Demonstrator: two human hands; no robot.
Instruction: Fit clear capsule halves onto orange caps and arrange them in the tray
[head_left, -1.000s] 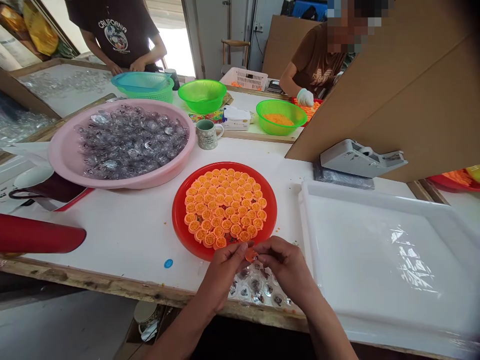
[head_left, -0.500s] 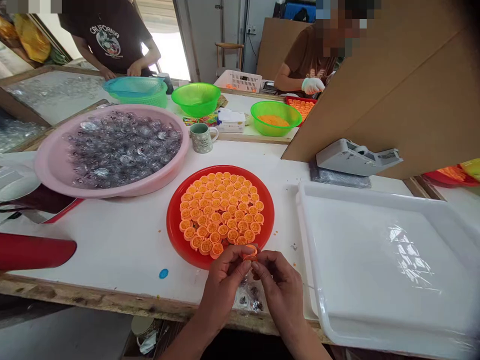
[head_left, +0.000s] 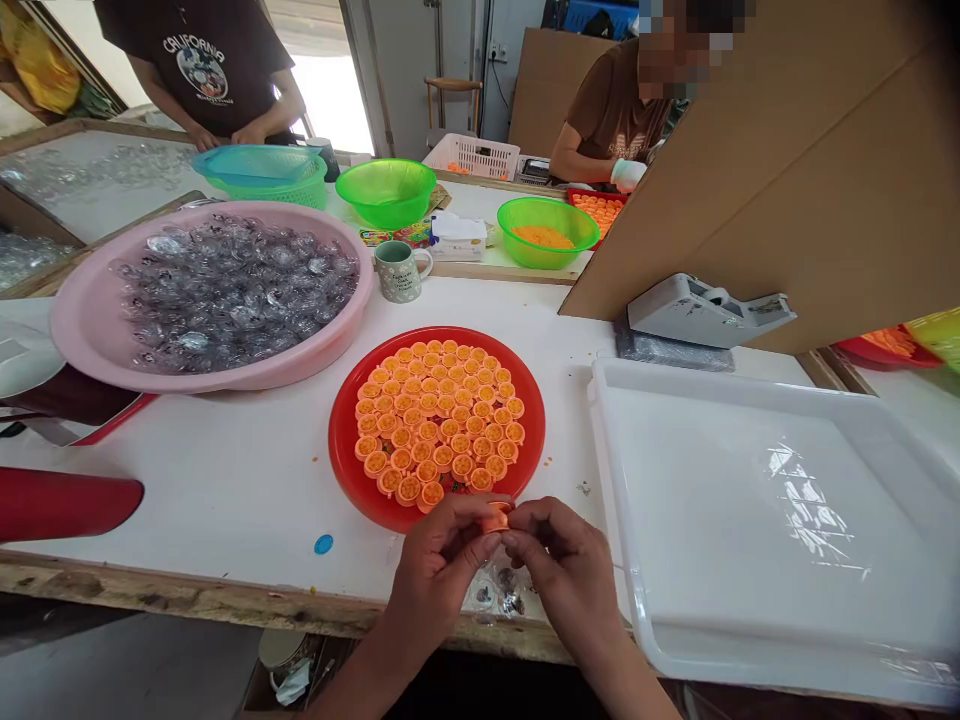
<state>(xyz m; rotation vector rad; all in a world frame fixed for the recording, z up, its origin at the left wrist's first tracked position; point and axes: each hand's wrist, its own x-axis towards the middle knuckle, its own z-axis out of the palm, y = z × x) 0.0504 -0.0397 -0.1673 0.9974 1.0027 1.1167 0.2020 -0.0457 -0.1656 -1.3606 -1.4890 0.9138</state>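
Observation:
A small round orange plastic piece (head_left: 496,518) is pinched between the fingertips of both hands. My left hand (head_left: 442,565) grips it from one side with thumb and forefinger, and my right hand (head_left: 566,560) does so from the other. The piece is turned edge-on, its rims above and below, and fingers cover part of it. Just beyond my hands lies a red round tray (head_left: 345,480), filled with rows of similar orange cup-like pieces (head_left: 427,430). Small clear-wrapped items (head_left: 510,600) rest on the table below my fingers.
A pink basin (head_left: 82,330) of clear-wrapped items stands at left, beside a mug (head_left: 399,272). At right is a white tray (head_left: 622,520), with a tape dispenser (head_left: 705,310) behind it. A blue disc (head_left: 323,544) lies near the front edge. Two people work across the table.
The orange piece has been turned in my fingers from face-up to edge-on. Both hands keep their pinch. The whole view has shifted slightly.

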